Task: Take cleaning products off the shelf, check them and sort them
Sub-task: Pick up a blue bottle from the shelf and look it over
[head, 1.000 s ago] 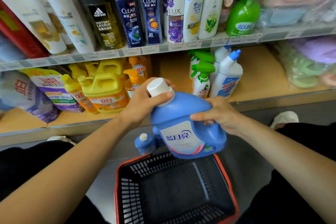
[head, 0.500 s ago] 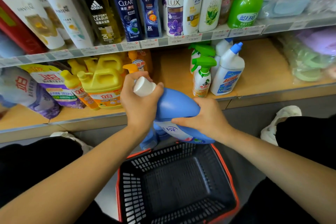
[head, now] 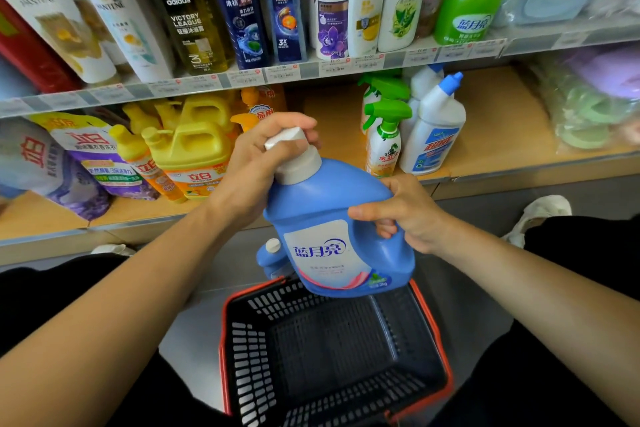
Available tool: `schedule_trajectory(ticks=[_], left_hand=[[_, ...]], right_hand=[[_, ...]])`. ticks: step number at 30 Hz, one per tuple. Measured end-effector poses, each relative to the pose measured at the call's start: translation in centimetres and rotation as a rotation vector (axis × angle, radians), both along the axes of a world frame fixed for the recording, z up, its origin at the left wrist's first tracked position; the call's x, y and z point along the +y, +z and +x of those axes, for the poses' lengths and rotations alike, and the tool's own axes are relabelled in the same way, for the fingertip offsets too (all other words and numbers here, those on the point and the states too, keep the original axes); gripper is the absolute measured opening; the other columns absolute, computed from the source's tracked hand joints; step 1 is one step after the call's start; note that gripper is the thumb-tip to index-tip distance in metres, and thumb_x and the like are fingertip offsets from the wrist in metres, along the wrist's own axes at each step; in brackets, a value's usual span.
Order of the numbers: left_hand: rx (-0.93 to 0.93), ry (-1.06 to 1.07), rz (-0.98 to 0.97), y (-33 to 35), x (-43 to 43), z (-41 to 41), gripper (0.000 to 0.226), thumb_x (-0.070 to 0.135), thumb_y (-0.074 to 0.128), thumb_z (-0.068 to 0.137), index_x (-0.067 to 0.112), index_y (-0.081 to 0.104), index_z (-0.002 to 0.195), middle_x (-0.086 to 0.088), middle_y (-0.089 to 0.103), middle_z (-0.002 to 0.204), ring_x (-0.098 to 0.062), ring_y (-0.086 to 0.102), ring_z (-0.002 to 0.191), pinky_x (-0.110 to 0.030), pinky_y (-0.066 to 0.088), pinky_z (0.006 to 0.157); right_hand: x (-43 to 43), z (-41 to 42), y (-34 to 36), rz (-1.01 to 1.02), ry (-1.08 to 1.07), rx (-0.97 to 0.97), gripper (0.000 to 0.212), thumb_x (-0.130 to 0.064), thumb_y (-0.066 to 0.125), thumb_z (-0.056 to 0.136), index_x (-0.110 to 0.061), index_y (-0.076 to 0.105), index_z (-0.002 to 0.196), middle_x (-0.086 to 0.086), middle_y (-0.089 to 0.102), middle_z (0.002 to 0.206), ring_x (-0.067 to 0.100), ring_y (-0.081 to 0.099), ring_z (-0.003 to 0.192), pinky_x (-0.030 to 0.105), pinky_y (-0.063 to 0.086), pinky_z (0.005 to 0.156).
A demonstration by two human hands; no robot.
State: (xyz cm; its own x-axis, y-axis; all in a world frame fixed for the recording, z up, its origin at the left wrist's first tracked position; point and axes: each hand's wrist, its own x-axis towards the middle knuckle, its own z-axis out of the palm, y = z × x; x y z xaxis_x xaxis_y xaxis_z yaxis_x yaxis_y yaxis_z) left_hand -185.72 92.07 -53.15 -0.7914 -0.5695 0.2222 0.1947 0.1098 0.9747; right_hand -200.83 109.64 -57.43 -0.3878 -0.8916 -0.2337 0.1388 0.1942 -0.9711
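I am holding one blue jug over one basket. Left hand is clasping its cap, right hand its handle

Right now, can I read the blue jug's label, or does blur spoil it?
Head view, centre: label on the blue plastic detergent jug is sharp. Head view, edges: wide-angle distortion bows the grey shelf edge, white shampoo bottles at left smear. Head view, top right: sheen on the green pump bottle.

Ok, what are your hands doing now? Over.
Left hand grips white cap. Right hand holds blue jug by handle. Jug above red basket rim. Nothing in the way.
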Motion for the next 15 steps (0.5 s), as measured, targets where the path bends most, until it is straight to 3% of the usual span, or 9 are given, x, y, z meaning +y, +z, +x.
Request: schedule_trajectory(ticks=[5, 8, 10, 13, 15], left_hand=[[-0.038, 0.126, -0.258, -0.7, 0.7, -0.1, 0.026, 0.022, 0.056, 0.103, 0.022, 0.066, 0.127, -0.001, 0.068, 0.124, -0.029, 0.065, 0.116, -0.054, 0.051, 0.102], [-0.112, 0.114, -0.281, -1.5, 1.0, 0.1, 0.053, 0.024, 0.061, 0.102, 0.027, 0.042, 0.151, -0.001, 0.052, 0.149, -0.019, 0.056, 0.131, -0.038, 0.050, 0.108], [-0.187, 0.048, -0.213, -2.1, 0.9, 0.3, 0.075, 0.027, 0.066, 0.097, 0.028, 0.023, 0.159, 0.003, 0.046, 0.154, -0.011, 0.052, 0.136, -0.031, 0.047, 0.110], [-0.255, -0.035, -0.215, -3.2, 0.4, 0.2, 0.072, 0.026, 0.068, 0.097, 0.020, 0.029, 0.158, 0.001, 0.053, 0.149, -0.014, 0.052, 0.137, -0.036, 0.048, 0.109], [-0.258, -0.070, -0.148, -4.1, 0.2, 0.3, 0.065, 0.031, 0.067, 0.096, 0.021, 0.039, 0.153, 0.005, 0.059, 0.143, -0.012, 0.055, 0.133, -0.030, 0.051, 0.102]], right_hand=[[0.0, 0.1, -0.3, -0.007, -0.037, -0.051, 0.050, -0.030, 0.091, 0.054, -0.013, 0.044, 0.051, 0.005, 0.034, 0.041, 0.018, 0.029, 0.037, 0.025, 0.030, 0.043], [0.0, 0.3, -0.3, -0.005, -0.086, -0.056, 0.051, -0.031, 0.091, 0.053, -0.016, 0.043, 0.048, 0.005, 0.034, 0.041, 0.019, 0.028, 0.038, 0.026, 0.028, 0.044], [0.1, 0.4, -0.2, 0.001, -0.141, -0.069, 0.052, -0.033, 0.091, 0.052, -0.015, 0.043, 0.051, 0.004, 0.032, 0.042, 0.019, 0.026, 0.038, 0.027, 0.027, 0.044], [0.3, 0.2, 0.3, -0.016, -0.201, -0.090, 0.053, -0.034, 0.090, 0.052, -0.012, 0.042, 0.058, 0.004, 0.030, 0.044, 0.018, 0.025, 0.039, 0.028, 0.025, 0.044], [0.6, -0.2, 0.8, -0.037, -0.227, -0.114, 0.051, -0.034, 0.089, 0.054, -0.014, 0.042, 0.056, 0.003, 0.030, 0.045, 0.018, 0.025, 0.039, 0.027, 0.025, 0.044]])
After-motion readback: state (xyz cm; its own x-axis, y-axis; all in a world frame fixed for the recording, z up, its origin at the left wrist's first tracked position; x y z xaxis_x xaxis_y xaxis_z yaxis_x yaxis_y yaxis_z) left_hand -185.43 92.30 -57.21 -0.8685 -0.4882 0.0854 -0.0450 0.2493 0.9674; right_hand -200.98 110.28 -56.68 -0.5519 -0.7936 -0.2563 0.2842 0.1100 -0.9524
